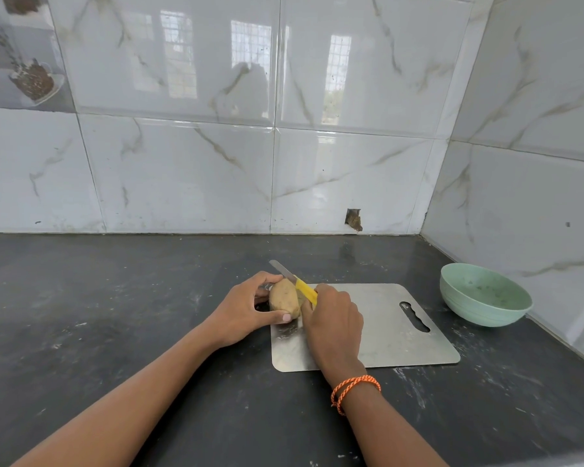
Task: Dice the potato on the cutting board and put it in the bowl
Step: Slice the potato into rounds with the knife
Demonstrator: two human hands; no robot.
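A whole brown potato [285,298] stands at the far left corner of the steel cutting board [391,332]. My left hand [246,311] grips the potato from the left, thumb in front and fingers curled behind it. My right hand [332,323] holds a knife [295,281] by its yellow handle. The knife's steel blade points away to the left, passing just behind the top of the potato. A pale green bowl [484,294] sits to the right of the board with nothing but a few specks inside.
The board lies on a dark stone counter [115,315] in a tiled corner. The back wall runs behind, and the side wall [536,197] stands close behind the bowl. An orange cord bracelet [354,390] is on my right wrist.
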